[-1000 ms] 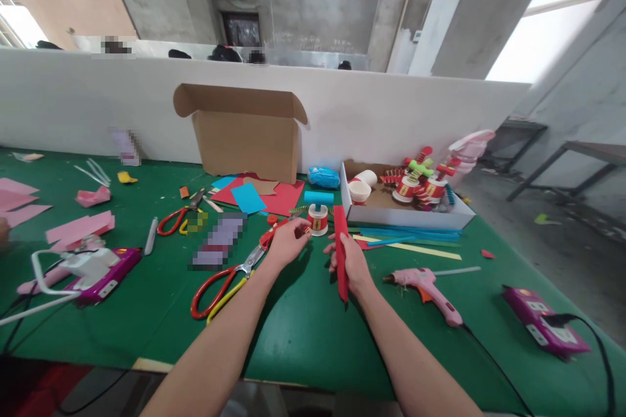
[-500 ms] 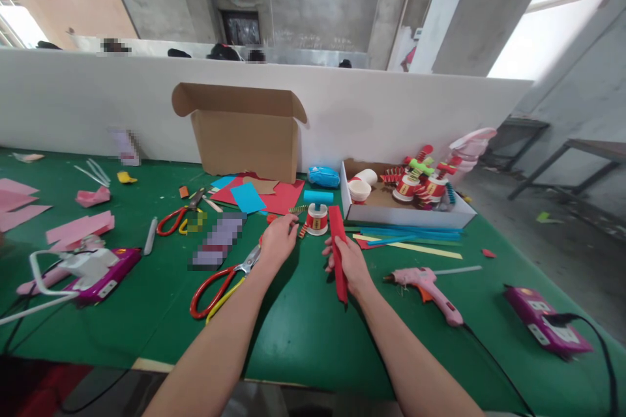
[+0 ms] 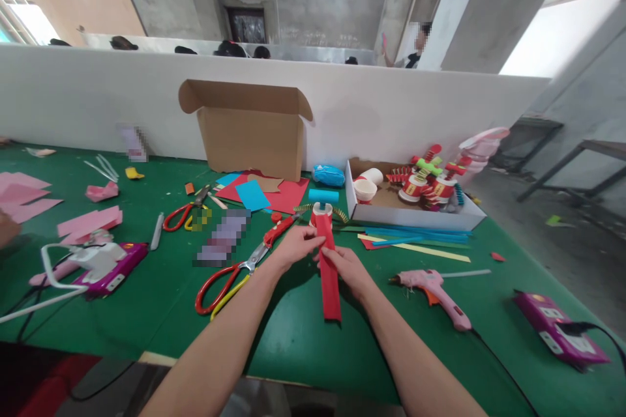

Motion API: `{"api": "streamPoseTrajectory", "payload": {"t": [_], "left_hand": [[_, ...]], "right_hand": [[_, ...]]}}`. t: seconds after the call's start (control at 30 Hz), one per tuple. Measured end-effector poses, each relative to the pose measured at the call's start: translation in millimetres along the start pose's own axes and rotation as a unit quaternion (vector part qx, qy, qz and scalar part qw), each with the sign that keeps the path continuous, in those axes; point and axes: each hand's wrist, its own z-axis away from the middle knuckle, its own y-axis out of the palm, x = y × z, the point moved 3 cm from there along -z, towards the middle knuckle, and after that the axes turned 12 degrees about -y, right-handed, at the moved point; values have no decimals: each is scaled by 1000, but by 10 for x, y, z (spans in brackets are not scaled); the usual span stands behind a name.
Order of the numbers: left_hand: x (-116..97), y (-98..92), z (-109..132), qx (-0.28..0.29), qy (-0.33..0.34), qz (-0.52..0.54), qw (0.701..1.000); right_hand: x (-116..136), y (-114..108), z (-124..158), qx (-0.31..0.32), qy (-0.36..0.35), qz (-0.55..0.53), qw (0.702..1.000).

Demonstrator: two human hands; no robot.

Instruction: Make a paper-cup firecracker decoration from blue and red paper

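Observation:
Between both hands is a folded red paper strip (image 3: 330, 290), held lengthwise over the green table. My right hand (image 3: 346, 268) is closed around its middle from the right. Fingers of my left hand (image 3: 297, 249) pinch the strip's upper part. Just behind it stands a red and white paper cup (image 3: 313, 216), partly hidden, with a blue paper roll (image 3: 323, 195) above it and a springy folded paper strip (image 3: 338, 212) beside it. Left of my left hand lie large scissors (image 3: 252, 262) with red and yellow handles, against a red tool (image 3: 280, 230) I cannot identify.
A pink glue gun (image 3: 437, 292) and a purple power strip (image 3: 557, 329) lie to the right, their cables trailing. An open white box (image 3: 415, 214) holds cups and finished figures. Blue and yellow strips (image 3: 420, 238) lie before it. A cardboard box (image 3: 252, 137) stands behind coloured sheets.
My left hand has moved right, from beside the scissors to the red paper strip. The strip has shifted slightly left and toward me, now covering part of the cup.

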Motion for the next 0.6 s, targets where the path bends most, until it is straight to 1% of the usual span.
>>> {"api": "streamPoseTrajectory", "payload": {"t": [0.07, 0.13, 0.17, 0.23, 0.27, 0.3, 0.33, 0.37, 0.4, 0.47, 0.53, 0.6], "left_hand": [[-2, -36, -6, -6, -8, -11, 1000], [-12, -123, -12, -32, -10, -9, 999], [-18, -188, -15, -64, -5, -8, 998], [-24, -336, -17, -160, 21, -37, 986], [-24, -396, -17, -206, 42, -77, 975], [-20, -433, -20, -237, 64, -133, 960], [-10, -441, -27, -249, 86, -199, 944], [8, -426, -38, -245, 103, -270, 926], [34, -393, -52, -229, 110, -339, 906], [90, -320, -72, -201, 96, -455, 862], [113, -278, -77, -208, 65, -518, 827], [91, -256, -73, -231, 49, -534, 812]], "right_hand": [[15, -30, -9, -24, -19, 6, 999], [45, -93, -20, -75, -32, -16, 997], [62, -132, -24, -106, -32, -37, 993], [93, -208, -29, -167, -27, -87, 982], [106, -237, -30, -192, -23, -108, 975], [116, -257, -30, -209, -20, -123, 970], [122, -266, -29, -219, -16, -132, 967], [123, -265, -27, -223, -12, -135, 965], [121, -257, -24, -220, -7, -134, 966], [111, -229, -15, -205, 0, -123, 971], [99, -205, -7, -193, -1, -113, 975], [84, -193, -7, -186, -8, -110, 976]]}}
